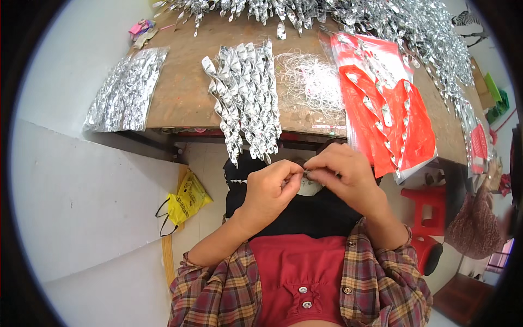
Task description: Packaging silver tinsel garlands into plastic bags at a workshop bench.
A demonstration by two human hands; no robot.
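Over my lap, just off the table's front edge, my left hand [272, 188] and my right hand [348, 173] meet fingertip to fingertip. Both are closed in a pinch. Whatever lies between the fingertips is thin and too small to make out. The tip of a silvery twisted strip [238, 181] shows beside my left hand. Ahead, a row of silver spiral strips [248, 87] hangs partly over the table edge. To its right lies a loose tangle of white string [311, 82]. Further right, red plastic [365, 103] with several silver spirals on it drapes over the edge.
The brown wooden table [180, 90] bears a clear bag of silver spirals [128, 90] at left and a large heap of silver spirals [419, 38] along the back and right. A yellow bag [188, 197] is low at left. A red stool [425, 210] stands at right.
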